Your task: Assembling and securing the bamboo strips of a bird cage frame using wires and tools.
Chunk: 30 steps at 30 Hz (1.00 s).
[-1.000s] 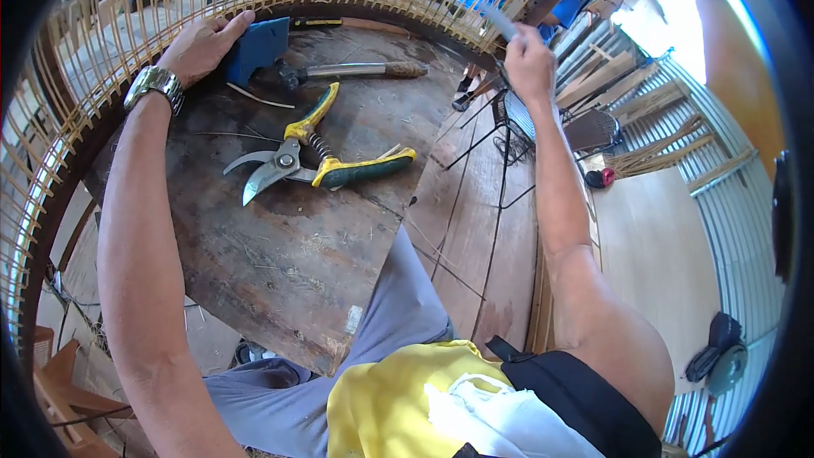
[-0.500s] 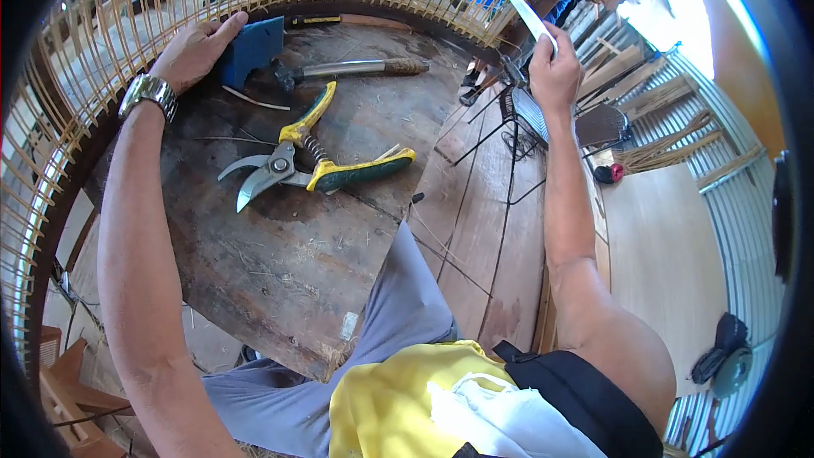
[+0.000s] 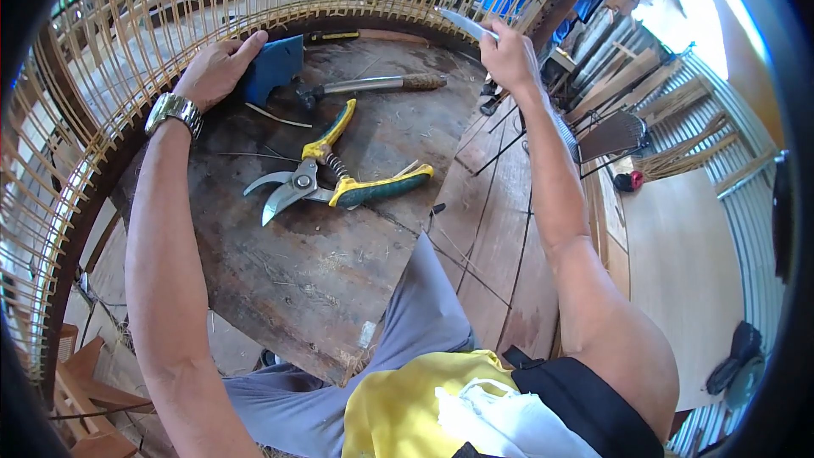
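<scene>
At the far left of the worn wooden board (image 3: pixel 280 280), my left hand (image 3: pixel 216 75), with a metal watch on its wrist, grips a flat blue piece (image 3: pixel 275 68). Its fingers are mostly hidden; the thumb lies along the top. My right hand (image 3: pixel 509 58) is raised at the far right, closed round a pale pointed blade like a knife's (image 3: pixel 465 24); any handle is hidden in the fist. The blade points left toward the woven rattan frame (image 3: pixel 339 7). Between my arms lie pruning shears (image 3: pixel 305 178) with yellow and green handles, jaws apart. Beyond them rests a hammer (image 3: pixel 365 85).
A black and yellow tool (image 3: pixel 335 36) lies by the curved frame. Thin cane strips are scattered on the board. To the right are floor planks (image 3: pixel 492 229), a dark chair (image 3: pixel 612 136), a pale wooden panel (image 3: pixel 674 263) and bundles of cane (image 3: pixel 691 148) by a corrugated wall.
My right hand has moved left and slightly down, and the blade has tipped flatter. The whole view has shifted a little. My left hand keeps its place by the blue piece.
</scene>
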### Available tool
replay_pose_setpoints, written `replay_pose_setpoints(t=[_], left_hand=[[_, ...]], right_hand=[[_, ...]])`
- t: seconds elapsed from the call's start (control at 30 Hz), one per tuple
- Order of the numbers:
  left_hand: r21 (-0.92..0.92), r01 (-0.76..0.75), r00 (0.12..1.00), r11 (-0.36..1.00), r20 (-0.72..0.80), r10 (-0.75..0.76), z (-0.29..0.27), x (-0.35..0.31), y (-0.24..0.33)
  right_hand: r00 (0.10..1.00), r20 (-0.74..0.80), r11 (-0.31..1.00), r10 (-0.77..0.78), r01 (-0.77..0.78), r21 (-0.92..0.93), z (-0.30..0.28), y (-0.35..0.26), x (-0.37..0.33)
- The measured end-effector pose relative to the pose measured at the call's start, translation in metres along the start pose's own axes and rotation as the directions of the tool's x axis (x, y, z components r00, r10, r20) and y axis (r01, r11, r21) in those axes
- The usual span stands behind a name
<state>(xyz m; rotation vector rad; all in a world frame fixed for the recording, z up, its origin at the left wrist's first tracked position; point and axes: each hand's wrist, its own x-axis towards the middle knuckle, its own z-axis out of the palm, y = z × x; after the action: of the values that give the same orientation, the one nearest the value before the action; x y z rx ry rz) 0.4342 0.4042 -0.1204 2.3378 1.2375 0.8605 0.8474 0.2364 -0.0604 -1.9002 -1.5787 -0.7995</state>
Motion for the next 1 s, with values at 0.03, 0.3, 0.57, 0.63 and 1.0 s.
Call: replay_pose_setpoints(t=[0.03,0.3,0.57,0.63,1.0], left_hand=[[0.007,-0.004,1.000,1.000,-0.012,0.004,0.000,0.000,0.000],[0.014,0.045,0.999,0.999,0.018,-0.045,-0.003,-0.004,0.004],[-0.006,0.039,0.999,0.999,0.004,-0.039,0.000,-0.005,0.005],[0.019,0.056,0.998,0.998,-0.002,-0.056,-0.002,-0.006,0.005],[0.027,0.082,0.996,0.996,0.038,-0.083,-0.006,-0.012,0.013]], right_hand=[[0.999,-0.052,0.998,0.012,-0.009,0.069,-0.002,-0.004,0.000],[0.992,-0.046,0.973,0.121,-0.110,0.205,-0.005,-0.021,0.001],[0.999,-0.030,0.988,-0.035,0.039,0.151,-0.003,-0.002,0.009],[0.984,-0.134,0.962,0.120,-0.082,0.259,-0.005,-0.002,0.010],[0.959,-0.283,0.904,0.003,0.119,0.410,0.015,-0.031,0.027]])
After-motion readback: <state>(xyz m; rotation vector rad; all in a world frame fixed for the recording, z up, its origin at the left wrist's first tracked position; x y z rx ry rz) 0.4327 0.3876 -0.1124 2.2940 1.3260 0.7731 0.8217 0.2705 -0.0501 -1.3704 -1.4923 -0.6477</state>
